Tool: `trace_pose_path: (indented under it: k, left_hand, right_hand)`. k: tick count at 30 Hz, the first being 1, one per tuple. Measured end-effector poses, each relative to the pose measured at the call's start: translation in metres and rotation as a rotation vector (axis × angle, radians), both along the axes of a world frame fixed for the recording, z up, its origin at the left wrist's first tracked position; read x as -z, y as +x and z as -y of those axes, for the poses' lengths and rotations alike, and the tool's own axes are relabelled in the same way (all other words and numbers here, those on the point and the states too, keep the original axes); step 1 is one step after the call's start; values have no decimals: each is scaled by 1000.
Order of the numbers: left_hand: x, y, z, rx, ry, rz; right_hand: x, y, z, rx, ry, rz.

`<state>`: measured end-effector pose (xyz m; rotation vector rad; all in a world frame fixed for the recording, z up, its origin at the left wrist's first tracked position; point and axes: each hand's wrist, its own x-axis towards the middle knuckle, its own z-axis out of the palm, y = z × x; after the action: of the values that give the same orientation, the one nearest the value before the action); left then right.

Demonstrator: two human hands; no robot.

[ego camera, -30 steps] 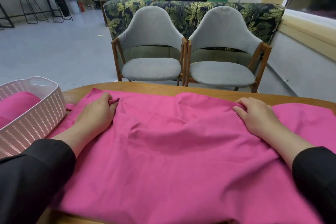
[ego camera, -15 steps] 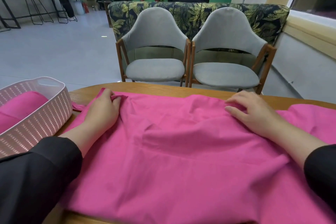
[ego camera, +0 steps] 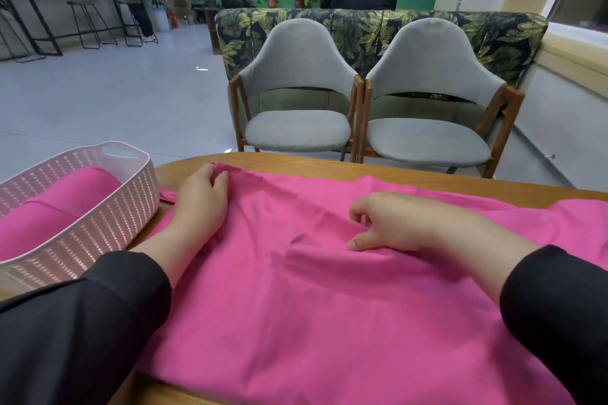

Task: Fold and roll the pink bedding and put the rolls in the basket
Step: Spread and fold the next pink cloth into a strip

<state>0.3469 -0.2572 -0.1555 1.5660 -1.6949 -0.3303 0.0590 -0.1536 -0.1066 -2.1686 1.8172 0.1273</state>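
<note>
A soft, matte pink sheet point(ego camera: 329, 299) lies spread in shallow wrinkles over the rounded wooden table point(ego camera: 411, 176). At the left stands a white perforated plastic basket point(ego camera: 98, 217) holding a smooth pink roll point(ego camera: 62, 204). The left hand point(ego camera: 200, 204) pinches the sheet's far left corner (fingers curled over the edge). The right hand point(ego camera: 404, 223) rests on the sheet's middle, fingers loosely curled, holding nothing.

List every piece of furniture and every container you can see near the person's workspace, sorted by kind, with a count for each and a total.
Grey chairs: 2
Wooden table: 1
Leaf-patterned sofa: 1
White basket: 1
Total: 5
</note>
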Motion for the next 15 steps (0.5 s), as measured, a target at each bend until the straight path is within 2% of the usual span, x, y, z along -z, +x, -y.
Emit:
trace_pose_path:
  k: [2, 4, 6, 7, 10, 13, 15]
  left_hand:
    - [-11, -1, -5, -47, -52, -126]
    - [-33, 0, -4, -112, -104, -225]
    - [-56, 4, 10, -160, -140, -168]
    - [-65, 7, 20, -169, -116, -93]
    - [-69, 11, 46, -188, 60, 96]
    - [-50, 10, 60, -163, 241, 188]
    - [-34, 9, 64, -137, 296, 210]
  right_hand:
    - [-8, 3, 0, -3, -26, -9]
    - [-22, 3, 8, 51, -180, 152]
    - [-35, 1, 26, 129, -325, 346]
    - [-38, 1, 36, 142, -353, 364]
    - [-26, 7, 59, 147, -337, 278]
    - [-2, 10, 69, 159, -302, 172]
    - [13, 3, 71, 164, -274, 117]
